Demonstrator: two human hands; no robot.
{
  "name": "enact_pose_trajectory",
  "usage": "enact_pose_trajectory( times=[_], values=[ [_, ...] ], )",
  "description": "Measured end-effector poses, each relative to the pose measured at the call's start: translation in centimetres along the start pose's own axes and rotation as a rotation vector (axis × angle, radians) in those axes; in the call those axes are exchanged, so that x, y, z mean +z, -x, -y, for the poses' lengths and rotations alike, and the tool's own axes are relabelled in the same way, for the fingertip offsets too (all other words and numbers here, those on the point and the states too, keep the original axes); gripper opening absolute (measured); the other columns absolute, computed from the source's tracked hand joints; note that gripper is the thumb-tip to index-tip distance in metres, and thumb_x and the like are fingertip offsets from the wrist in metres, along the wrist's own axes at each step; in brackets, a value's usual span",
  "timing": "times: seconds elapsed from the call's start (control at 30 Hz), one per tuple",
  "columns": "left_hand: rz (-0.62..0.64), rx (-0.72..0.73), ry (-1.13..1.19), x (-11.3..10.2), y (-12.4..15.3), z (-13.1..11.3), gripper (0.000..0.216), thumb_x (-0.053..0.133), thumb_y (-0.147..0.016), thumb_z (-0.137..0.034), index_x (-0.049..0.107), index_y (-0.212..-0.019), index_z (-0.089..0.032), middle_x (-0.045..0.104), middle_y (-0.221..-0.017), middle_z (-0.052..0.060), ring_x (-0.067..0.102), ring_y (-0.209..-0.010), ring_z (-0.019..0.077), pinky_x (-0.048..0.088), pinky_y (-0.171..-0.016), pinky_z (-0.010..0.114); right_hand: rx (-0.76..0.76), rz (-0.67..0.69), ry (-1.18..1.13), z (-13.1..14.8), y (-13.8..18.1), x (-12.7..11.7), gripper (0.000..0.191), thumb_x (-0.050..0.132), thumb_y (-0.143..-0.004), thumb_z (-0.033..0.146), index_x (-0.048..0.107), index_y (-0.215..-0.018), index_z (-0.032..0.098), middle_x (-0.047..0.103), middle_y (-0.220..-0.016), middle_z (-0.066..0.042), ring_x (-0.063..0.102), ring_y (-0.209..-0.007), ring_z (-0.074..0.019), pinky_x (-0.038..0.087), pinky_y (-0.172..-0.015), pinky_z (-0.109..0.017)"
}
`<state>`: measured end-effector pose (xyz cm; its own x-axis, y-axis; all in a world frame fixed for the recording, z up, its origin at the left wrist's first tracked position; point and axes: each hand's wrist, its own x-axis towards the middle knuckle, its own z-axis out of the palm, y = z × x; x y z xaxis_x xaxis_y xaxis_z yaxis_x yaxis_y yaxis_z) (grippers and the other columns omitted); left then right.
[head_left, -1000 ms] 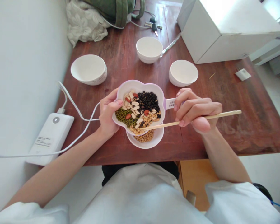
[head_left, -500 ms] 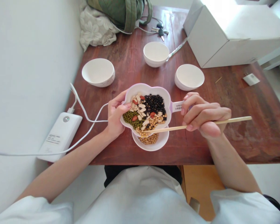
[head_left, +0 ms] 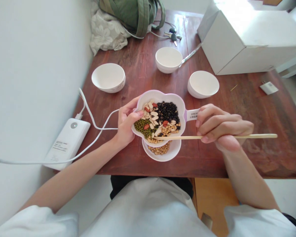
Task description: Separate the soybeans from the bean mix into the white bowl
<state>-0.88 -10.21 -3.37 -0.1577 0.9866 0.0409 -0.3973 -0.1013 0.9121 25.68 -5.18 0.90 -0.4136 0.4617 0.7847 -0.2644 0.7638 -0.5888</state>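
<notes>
My left hand (head_left: 129, 123) is closed on the left rim of a flower-shaped white tray (head_left: 148, 96) with a lilac edge, its thumb over the rim. Black beans (head_left: 168, 112), green mung beans (head_left: 143, 127), pale flat seeds, a few red peanuts and yellow soybeans lie in it. My right hand (head_left: 224, 126) grips a pale wooden chopstick (head_left: 182, 138); whether a second lies along it I cannot tell. Its tip is among the soybeans at the tray's front. The right fingers overlap the tray's labelled handle (head_left: 192, 115). Below the tray, partly hidden, a white bowl (head_left: 162, 158) contains soybeans (head_left: 160, 149).
Three white bowls (head_left: 108, 78) (head_left: 168, 60) (head_left: 203, 84) stand behind the tray. A power bank (head_left: 67, 143) with a white cable lies left by the wall. Farther back are a green bag (head_left: 128, 14), keys (head_left: 173, 36) and a white box (head_left: 236, 42). A charger (head_left: 268, 88) sits right.
The whole view has shifted slightly, so things appear a little further right. The chopstick lies more level now, its tip still in the tray's front. Both hands keep their holds.
</notes>
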Motion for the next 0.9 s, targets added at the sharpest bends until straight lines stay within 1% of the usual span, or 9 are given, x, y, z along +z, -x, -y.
enact_pose_trajectory(
  times=[0.1,0.27,0.43,0.6,0.73,0.9],
  values=[
    [0.006,-0.002,-0.001,0.03,-0.03,-0.05,0.038,0.076,-0.077,-0.035,0.082,-0.112,-0.021,0.082,-0.094,0.007,0.078,-0.108,0.0350,0.065,-0.094,0.046,-0.031,0.006,-0.012,0.02,-0.10,0.04,0.048,0.071,-0.098,0.053,0.074,-0.063,0.020,0.071,-0.057,-0.004,0.071,-0.066,-0.0203,0.056,-0.066,-0.039],
    [0.015,-0.003,0.007,0.05,-0.05,-0.06,0.038,0.076,-0.077,-0.032,0.082,-0.113,-0.021,0.083,-0.101,0.007,0.078,-0.112,0.0359,0.066,-0.094,0.046,0.026,-0.008,-0.033,0.36,-0.06,-0.24,0.046,0.066,-0.101,0.054,0.078,-0.069,0.022,0.071,-0.059,-0.003,0.072,-0.068,-0.0212,0.059,-0.064,-0.039],
    [0.018,0.007,-0.042,-0.03,-0.08,0.05,0.044,0.078,-0.078,-0.038,0.080,-0.119,-0.020,0.083,-0.113,0.009,0.077,-0.112,0.0363,0.065,-0.096,0.048,0.000,0.022,-0.038,0.46,-0.01,-0.11,0.046,0.070,-0.099,0.050,0.077,-0.067,0.018,0.071,-0.059,-0.006,0.070,-0.069,-0.0218,0.059,-0.063,-0.040],
    [0.034,0.010,-0.016,-0.13,-0.01,0.11,0.042,0.078,-0.079,-0.035,0.082,-0.118,-0.020,0.083,-0.111,0.009,0.078,-0.111,0.0355,0.065,-0.096,0.046,-0.029,0.047,-0.019,0.63,-0.28,0.04,0.046,0.072,-0.097,0.049,0.074,-0.065,0.017,0.070,-0.058,-0.006,0.070,-0.070,-0.0216,0.058,-0.062,-0.039],
    [0.034,0.011,-0.005,-0.17,-0.03,0.10,0.039,0.078,-0.079,-0.034,0.082,-0.116,-0.020,0.084,-0.110,0.008,0.078,-0.112,0.0354,0.066,-0.096,0.046,0.026,0.061,-0.046,0.81,-0.25,-0.23,0.045,0.072,-0.096,0.051,0.076,-0.067,0.018,0.071,-0.060,-0.006,0.071,-0.071,-0.0217,0.059,-0.062,-0.039],
    [0.011,0.008,0.004,0.04,-0.04,0.03,0.037,0.078,-0.079,-0.033,0.082,-0.113,-0.020,0.084,-0.109,0.008,0.078,-0.111,0.0351,0.066,-0.095,0.047,0.112,0.043,-0.045,0.74,0.25,-0.57,0.045,0.069,-0.098,0.055,0.080,-0.071,0.022,0.072,-0.061,-0.005,0.071,-0.071,-0.0225,0.059,-0.064,-0.040]
  ],
)
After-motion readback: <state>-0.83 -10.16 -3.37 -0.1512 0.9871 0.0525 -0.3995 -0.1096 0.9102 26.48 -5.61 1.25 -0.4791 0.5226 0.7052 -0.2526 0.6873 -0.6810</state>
